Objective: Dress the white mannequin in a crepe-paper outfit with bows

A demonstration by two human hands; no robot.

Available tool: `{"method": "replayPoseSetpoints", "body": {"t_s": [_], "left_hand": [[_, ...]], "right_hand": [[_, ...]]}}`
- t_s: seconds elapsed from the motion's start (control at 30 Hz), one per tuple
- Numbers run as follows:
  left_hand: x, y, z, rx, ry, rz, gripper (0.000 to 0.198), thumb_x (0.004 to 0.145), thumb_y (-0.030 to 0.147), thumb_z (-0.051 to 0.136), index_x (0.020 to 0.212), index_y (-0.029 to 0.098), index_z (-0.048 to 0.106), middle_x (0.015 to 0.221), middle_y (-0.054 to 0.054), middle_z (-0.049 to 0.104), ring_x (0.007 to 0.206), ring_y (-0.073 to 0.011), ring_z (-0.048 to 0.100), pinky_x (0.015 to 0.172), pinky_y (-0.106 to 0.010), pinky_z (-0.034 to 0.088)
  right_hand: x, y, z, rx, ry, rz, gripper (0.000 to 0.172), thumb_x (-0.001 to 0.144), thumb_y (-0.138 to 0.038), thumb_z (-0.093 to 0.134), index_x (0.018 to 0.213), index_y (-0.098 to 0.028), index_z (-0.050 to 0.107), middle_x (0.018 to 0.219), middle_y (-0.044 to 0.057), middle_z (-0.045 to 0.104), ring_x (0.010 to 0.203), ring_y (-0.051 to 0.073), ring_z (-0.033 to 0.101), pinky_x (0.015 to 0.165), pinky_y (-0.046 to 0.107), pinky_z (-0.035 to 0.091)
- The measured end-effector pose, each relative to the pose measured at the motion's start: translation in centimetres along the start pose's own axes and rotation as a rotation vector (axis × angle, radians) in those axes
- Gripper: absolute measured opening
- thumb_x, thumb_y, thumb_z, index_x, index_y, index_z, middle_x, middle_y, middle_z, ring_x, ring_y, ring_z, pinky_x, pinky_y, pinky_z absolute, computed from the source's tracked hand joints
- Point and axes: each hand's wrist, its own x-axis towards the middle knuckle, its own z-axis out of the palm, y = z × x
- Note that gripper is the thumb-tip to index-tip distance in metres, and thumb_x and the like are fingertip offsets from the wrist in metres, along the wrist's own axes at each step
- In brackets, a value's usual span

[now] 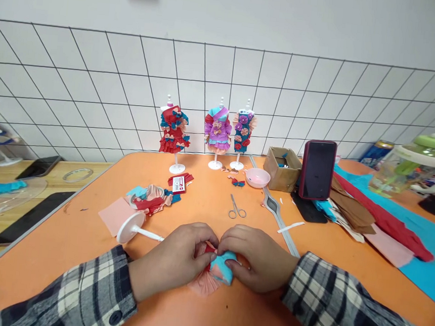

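A small dress form with a white stand (131,228) lies on its side, its rod running under my left hand. My left hand (183,251) is closed, thumb and fingers pinching the form's paper dress near its red part. My right hand (257,258) is closed too, fingers and thumb around the form's light-blue end (222,267). Both hands meet fingertip to fingertip over it. A pleated pale pink paper skirt (206,285) fans out below the left fingers. My palms hide most of the form's middle.
Small scissors (237,208) lie beyond my hands. Crepe paper scraps (151,203) sit to the left. Three dressed forms, one in red (174,131), stand at the back. A pink bowl (257,177), a cardboard box (282,169), an upright phone (318,171) and folded paper strips (388,213) are to the right.
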Motion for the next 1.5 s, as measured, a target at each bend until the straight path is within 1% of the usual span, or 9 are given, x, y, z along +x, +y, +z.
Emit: {"method": "replayPoseSetpoints", "body": {"t_s": [0.4, 0.57, 0.7, 0.8, 0.93, 1.1, 1.23, 1.33, 1.5], "left_hand": [[-0.2, -0.5, 0.3, 0.004, 0.035, -0.024, 0.025, 0.075, 0.009, 0.056, 0.094, 0.023, 0.063, 0.096, 0.000, 0.070, 0.086, -0.0175, 0.064, 0.078, -0.028, 0.049], [-0.2, -0.5, 0.5, -0.021, 0.053, -0.030, 0.027, 0.075, 0.010, 0.057, 0.098, 0.023, 0.064, 0.099, -0.001, 0.070, 0.090, -0.0182, 0.064, 0.080, -0.029, 0.050], [-0.2, -0.6, 0.5, -0.036, 0.103, -0.016, 0.034, 0.076, 0.012, 0.059, 0.108, 0.023, 0.064, 0.106, -0.003, 0.070, 0.096, -0.0199, 0.065, 0.084, -0.031, 0.050], [-0.3, -0.9, 0.6, -0.034, 0.132, 0.004, 0.035, 0.075, 0.011, 0.060, 0.108, 0.023, 0.065, 0.105, -0.003, 0.070, 0.096, -0.0204, 0.065, 0.084, -0.032, 0.051], [-0.7, -1.6, 0.5, -0.033, 0.227, 0.092, 0.035, 0.082, 0.009, 0.051, 0.112, 0.023, 0.061, 0.109, -0.004, 0.069, 0.100, -0.0199, 0.065, 0.086, -0.033, 0.053], [-1.9, -1.8, -0.4, 0.126, 0.454, 0.351, 0.038, 0.089, 0.006, 0.044, 0.120, 0.025, 0.055, 0.121, -0.005, 0.063, 0.118, -0.0190, 0.055, 0.100, -0.034, 0.046], [-2.1, -1.8, -1.3, 0.322, 0.448, 0.501, 0.034, 0.090, 0.005, 0.045, 0.116, 0.022, 0.057, 0.115, -0.006, 0.065, 0.113, -0.0196, 0.056, 0.101, -0.037, 0.043], [-1.8, -2.1, -1.6, 0.541, 0.363, 0.442, 0.029, 0.091, 0.015, 0.048, 0.118, 0.019, 0.059, 0.115, -0.008, 0.067, 0.113, -0.0258, 0.057, 0.101, -0.045, 0.041], [-2.2, -3.1, -2.5, 0.680, 0.375, 0.359, 0.028, 0.091, 0.027, 0.049, 0.114, 0.018, 0.063, 0.110, -0.009, 0.070, 0.104, -0.0288, 0.061, 0.092, -0.047, 0.044]], "right_hand": [[-0.2, 0.2, -0.2, -0.082, -0.036, -0.012, 0.020, 0.084, -0.021, 0.056, 0.102, -0.024, 0.063, 0.102, 0.003, 0.065, 0.090, 0.018, 0.062, 0.077, 0.029, 0.044], [-0.2, 0.5, -0.3, 0.067, -0.001, 0.076, 0.022, 0.082, -0.021, 0.059, 0.104, -0.022, 0.059, 0.099, 0.003, 0.066, 0.087, 0.017, 0.062, 0.078, 0.029, 0.046], [-0.5, 1.1, -0.7, 0.322, -0.030, 0.147, 0.044, 0.080, -0.027, 0.066, 0.120, -0.023, 0.049, 0.107, 0.004, 0.068, 0.094, 0.018, 0.064, 0.083, 0.030, 0.047], [-0.5, 1.3, -0.8, 0.325, -0.069, 0.178, 0.066, 0.067, -0.031, 0.079, 0.124, -0.024, 0.047, 0.112, 0.005, 0.067, 0.103, 0.022, 0.062, 0.090, 0.035, 0.045], [-0.3, 1.4, -0.6, 0.357, -0.085, 0.220, 0.066, 0.065, -0.031, 0.081, 0.121, -0.024, 0.047, 0.110, 0.003, 0.067, 0.096, 0.020, 0.064, 0.085, 0.033, 0.047], [-0.5, 1.9, -1.2, 0.338, -0.032, 0.259, 0.056, 0.064, -0.027, 0.081, 0.112, -0.023, 0.052, 0.109, 0.002, 0.067, 0.089, 0.016, 0.063, 0.080, 0.029, 0.049], [-0.7, 2.4, -1.4, 0.332, -0.014, 0.273, 0.056, 0.064, -0.025, 0.081, 0.112, -0.023, 0.052, 0.108, 0.003, 0.067, 0.091, 0.017, 0.063, 0.080, 0.029, 0.049], [-0.7, 2.7, -1.3, 0.364, -0.024, 0.278, 0.060, 0.064, -0.026, 0.082, 0.116, -0.024, 0.050, 0.109, 0.003, 0.068, 0.097, 0.018, 0.063, 0.084, 0.031, 0.048], [-0.9, 3.7, -2.0, 0.416, 0.036, 0.266, 0.060, 0.069, -0.035, 0.080, 0.120, -0.023, 0.051, 0.113, 0.006, 0.067, 0.097, 0.019, 0.063, 0.078, 0.030, 0.048]]}}
